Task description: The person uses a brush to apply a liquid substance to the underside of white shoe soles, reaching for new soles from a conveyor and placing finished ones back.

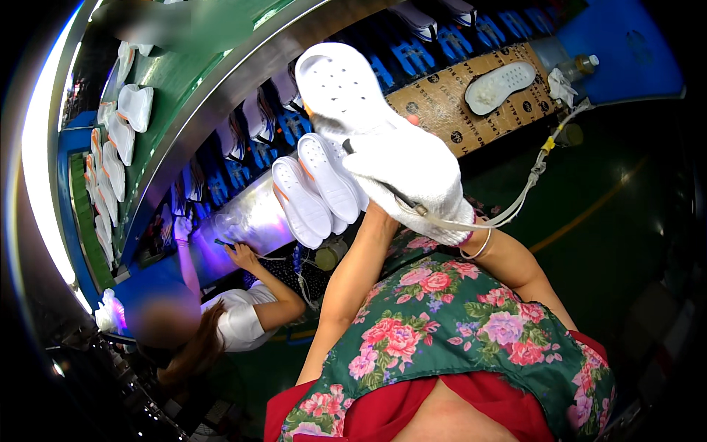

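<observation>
A white shoe sole [340,79] with small holes is held up in front of me, its lower end covered by the glove. My left hand [413,119] is mostly hidden behind the sole and the glove; a fingertip shows past the sole's edge, and the hand seems to grip the sole from beneath. My right hand [416,173], in a white knitted glove, is closed round a thin brush-like tool whose dark tip [348,147] lies against the sole. From the glove a clear tube [508,214] runs off to the right.
White soles [300,202] with orange marks lie together on the metal bench. Another sole [501,87] rests on brown cardboard [434,99]. Shoe uppers [259,118] and blue holders pass along behind. A co-worker [243,317] sits at left beside a green conveyor [173,81]. A bottle [585,64] stands far right.
</observation>
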Demonstrator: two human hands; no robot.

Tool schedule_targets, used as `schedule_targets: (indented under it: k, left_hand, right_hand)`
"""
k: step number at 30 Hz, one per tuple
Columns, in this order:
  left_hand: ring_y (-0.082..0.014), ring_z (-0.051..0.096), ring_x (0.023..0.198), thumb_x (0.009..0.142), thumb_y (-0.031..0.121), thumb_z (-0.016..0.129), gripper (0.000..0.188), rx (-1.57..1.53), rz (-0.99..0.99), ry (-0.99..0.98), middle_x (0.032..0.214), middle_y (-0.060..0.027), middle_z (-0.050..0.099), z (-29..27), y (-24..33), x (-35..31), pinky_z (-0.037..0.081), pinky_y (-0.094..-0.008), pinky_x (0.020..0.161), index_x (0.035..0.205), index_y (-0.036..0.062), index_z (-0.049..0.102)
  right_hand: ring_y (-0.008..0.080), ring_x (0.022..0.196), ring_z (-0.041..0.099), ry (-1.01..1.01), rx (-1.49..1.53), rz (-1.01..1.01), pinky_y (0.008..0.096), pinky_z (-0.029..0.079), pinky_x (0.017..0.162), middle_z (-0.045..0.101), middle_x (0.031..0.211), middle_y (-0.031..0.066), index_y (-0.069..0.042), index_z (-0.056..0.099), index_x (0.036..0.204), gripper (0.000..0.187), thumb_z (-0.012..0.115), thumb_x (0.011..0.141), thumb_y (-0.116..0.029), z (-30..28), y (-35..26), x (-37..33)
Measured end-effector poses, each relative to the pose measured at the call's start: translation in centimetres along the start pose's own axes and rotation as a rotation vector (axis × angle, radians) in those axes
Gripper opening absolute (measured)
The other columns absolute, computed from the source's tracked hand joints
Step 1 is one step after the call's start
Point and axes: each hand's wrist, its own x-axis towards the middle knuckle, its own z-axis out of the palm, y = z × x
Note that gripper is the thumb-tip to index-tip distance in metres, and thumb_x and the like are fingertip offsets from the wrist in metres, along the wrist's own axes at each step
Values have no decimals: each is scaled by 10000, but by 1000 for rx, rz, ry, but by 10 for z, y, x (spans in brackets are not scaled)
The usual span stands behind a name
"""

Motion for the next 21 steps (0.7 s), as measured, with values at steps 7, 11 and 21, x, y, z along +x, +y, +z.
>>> schedule_targets:
  k: [7,11,21]
  left_hand:
    - [-393,574,1194,768,822,562,1029,-102,-97,-213,1324,-250,544,30,11,5,515,-541,993,1471,99,359]
    - [-439,581,1155,763,832,559,1034,-173,32,-202,1328,-215,553,27,18,0,534,-588,936,1468,102,356]
    - [-469,603,1044,774,830,537,975,-77,31,-214,1238,-196,601,40,47,0,522,-621,876,1394,80,466]
  right_hand:
    - [273,1268,563,383,-135,251,391,441,1087,516,1426,162,-52,387,1495,671,690,904,-147,111,80,-89]
    - [252,1179,632,121,119,26,393,448,1071,646,1287,140,-39,655,1260,423,738,847,-84,30,23,-37]
    - [268,904,720,63,352,119,355,549,823,751,970,96,-70,764,1041,264,780,778,-42,30,12,-28]
